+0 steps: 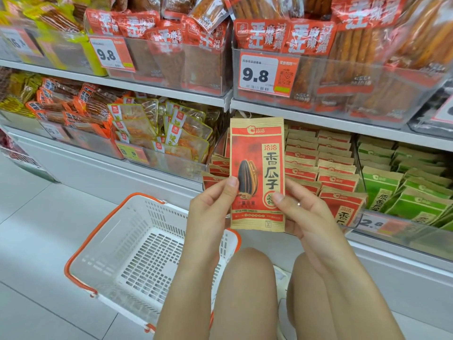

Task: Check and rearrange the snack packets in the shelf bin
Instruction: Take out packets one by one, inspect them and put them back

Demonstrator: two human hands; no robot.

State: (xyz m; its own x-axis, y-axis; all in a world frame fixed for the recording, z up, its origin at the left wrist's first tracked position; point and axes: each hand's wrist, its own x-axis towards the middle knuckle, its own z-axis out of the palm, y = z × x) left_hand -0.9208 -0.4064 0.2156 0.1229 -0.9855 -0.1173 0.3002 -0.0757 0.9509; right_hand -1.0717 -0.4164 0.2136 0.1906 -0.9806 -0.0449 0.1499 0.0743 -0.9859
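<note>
Centre frame, both grips pinch one sunflower-seed packet (pixel 257 175): left hand (pixel 210 204), right hand (pixel 301 212). I'm mid-check; next, slot it upright into the shelf bin (pixel 382 225) behind.

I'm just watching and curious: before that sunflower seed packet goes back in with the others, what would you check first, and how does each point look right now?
1. Hold on the sunflower seed packet: left hand and right hand both pinch its lower edges. Ok.
2. Packet upright, front facing the camera: ok.
3. Packet undamaged: front looks intact; back is hidden. Cannot tell.
4. Matching red packets in the shelf bin directly behind: ok.
5. Free slot in the bin: the rows look tightly filled. Cannot tell.
6. White shopping basket sits on the floor lower left, out of the path: ok.
</note>
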